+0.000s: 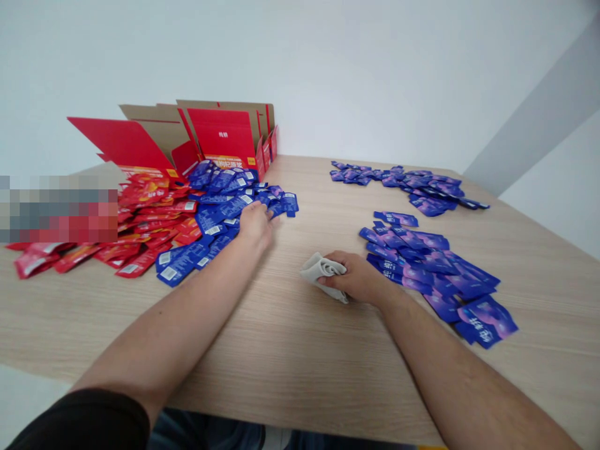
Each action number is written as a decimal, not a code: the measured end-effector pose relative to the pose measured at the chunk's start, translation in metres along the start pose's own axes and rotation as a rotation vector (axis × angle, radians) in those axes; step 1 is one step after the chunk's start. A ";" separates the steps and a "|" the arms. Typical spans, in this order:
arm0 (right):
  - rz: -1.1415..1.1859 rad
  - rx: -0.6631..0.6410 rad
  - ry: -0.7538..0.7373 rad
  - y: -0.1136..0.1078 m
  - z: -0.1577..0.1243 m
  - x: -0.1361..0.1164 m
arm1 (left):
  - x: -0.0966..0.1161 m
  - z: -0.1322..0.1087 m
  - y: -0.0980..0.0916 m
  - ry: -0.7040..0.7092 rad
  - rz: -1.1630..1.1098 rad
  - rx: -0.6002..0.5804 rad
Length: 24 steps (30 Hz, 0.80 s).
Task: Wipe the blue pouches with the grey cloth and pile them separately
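My right hand (359,277) is closed around a folded light-grey cloth (323,275), held low at the middle of the wooden table. My left hand (257,226) rests at the right edge of a heap of flat blue packets (220,209) with white barcode labels. Its fingers reach out beside the packets, partly hidden behind the hand, and I make out nothing held in them. Right of the cloth lies a spread of blue-and-purple packets (431,262), the nearest of them close to my right hand's knuckles.
A heap of red packets (150,231) adjoins the blue heap on the left. Open red cardboard boxes (222,134) stand behind them near the wall. Another row of purple-blue packets (417,184) lies at the back right. The table's (281,375) front edge is close to my body.
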State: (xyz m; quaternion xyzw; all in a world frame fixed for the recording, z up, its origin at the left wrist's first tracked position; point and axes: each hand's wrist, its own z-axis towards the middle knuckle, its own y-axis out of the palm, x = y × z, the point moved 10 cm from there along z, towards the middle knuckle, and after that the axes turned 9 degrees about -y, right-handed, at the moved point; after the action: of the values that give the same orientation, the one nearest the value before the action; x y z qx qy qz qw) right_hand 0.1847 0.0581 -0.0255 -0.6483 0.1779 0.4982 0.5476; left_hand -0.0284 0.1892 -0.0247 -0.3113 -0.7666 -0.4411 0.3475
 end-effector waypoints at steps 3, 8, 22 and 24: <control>0.014 -0.020 0.015 0.001 -0.001 0.001 | -0.016 -0.020 0.002 -0.001 0.124 -0.108; 0.184 -0.314 0.066 0.025 -0.015 -0.003 | -0.049 -0.050 0.021 0.007 0.443 -0.294; -0.001 -0.584 0.059 0.047 -0.028 -0.023 | -0.151 -0.102 0.172 0.175 1.709 -0.666; -0.020 -0.585 0.018 0.047 -0.026 -0.026 | -0.158 -0.100 0.181 0.163 1.734 -0.623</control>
State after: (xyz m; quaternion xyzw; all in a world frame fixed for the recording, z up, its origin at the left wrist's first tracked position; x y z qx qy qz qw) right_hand 0.1482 0.0111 -0.0308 -0.7846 0.0250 0.5172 0.3410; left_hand 0.2291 0.1482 -0.0319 -0.8236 -0.0855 -0.2335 0.5098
